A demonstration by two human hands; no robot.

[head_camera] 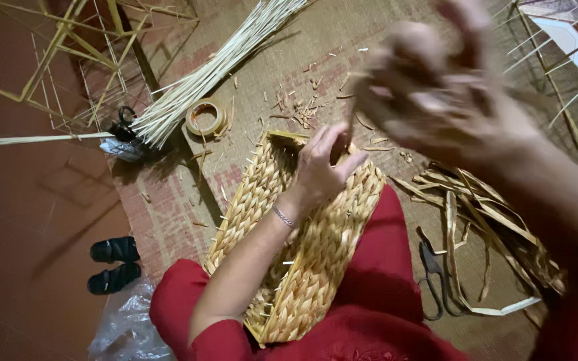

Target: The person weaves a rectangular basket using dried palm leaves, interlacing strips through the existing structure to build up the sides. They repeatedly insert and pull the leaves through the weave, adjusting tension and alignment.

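We are weaving a flat basket of plaited golden straw, resting across our red-clothed lap. Left of our fingers, 2 black sandals, a bundle of pale reeds and a tape roll are lying on the mat. Our left hand is pinching a strand at the basket's far rim, fingers nearly closed. Our right hand, blurred and raised, is seemingly pulling that strand; its grip we cannot tell. Tightening probably comes next. Scissors are lying farther right.

Layout around the woven basket

Basket lies on the lap; left hand on its far rim; right hand raised beyond-right; tape roll beyond-left; scissors just right; sandals well left.
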